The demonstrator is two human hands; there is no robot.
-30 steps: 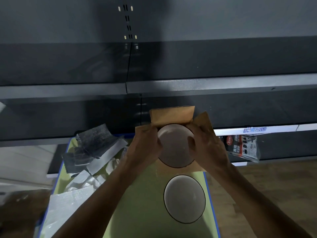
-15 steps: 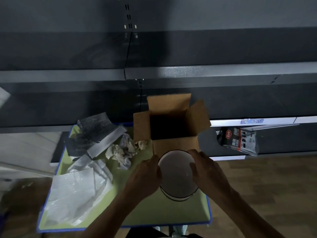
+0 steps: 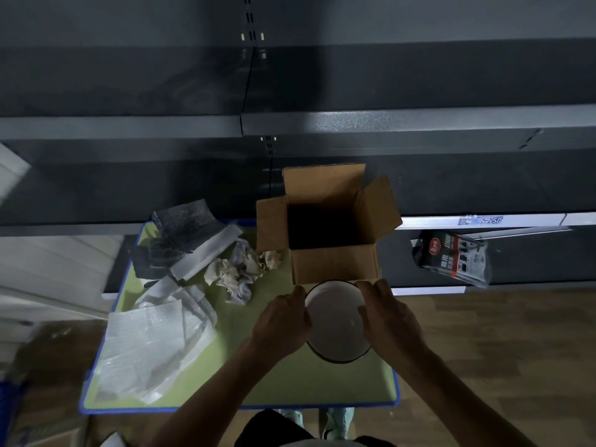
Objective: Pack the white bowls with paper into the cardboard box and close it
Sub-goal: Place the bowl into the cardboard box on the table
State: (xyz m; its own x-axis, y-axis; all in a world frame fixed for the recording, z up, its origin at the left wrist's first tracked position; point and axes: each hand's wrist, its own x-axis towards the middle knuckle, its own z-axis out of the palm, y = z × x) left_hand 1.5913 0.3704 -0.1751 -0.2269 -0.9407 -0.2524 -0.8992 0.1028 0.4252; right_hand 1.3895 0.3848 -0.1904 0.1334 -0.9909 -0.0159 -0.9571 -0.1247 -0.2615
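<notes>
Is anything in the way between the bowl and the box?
Nothing visible. The left hand and right hand hold the white bowl just before the cardboard box, whose flaps stand open; only its near wall lies between.

On my screen the carrier is a green tabletop [image 3: 274, 391] with a blue rim, filling the lower middle of the frame. At its far edge, upper centre, stands an open cardboard box [image 3: 335, 264], flaps up. Just left of the box lies a heap of crumpled paper [image 3: 237, 272]. Further left, at the far corner, dark grey sheets [image 3: 180, 233] overlap a pale strip. Below them, flat white sheets [image 3: 151, 343] lie in a loose pile. A white bowl [image 3: 335, 317] sits just in front of the box (whether it touches the green surface I cannot tell).
</notes>
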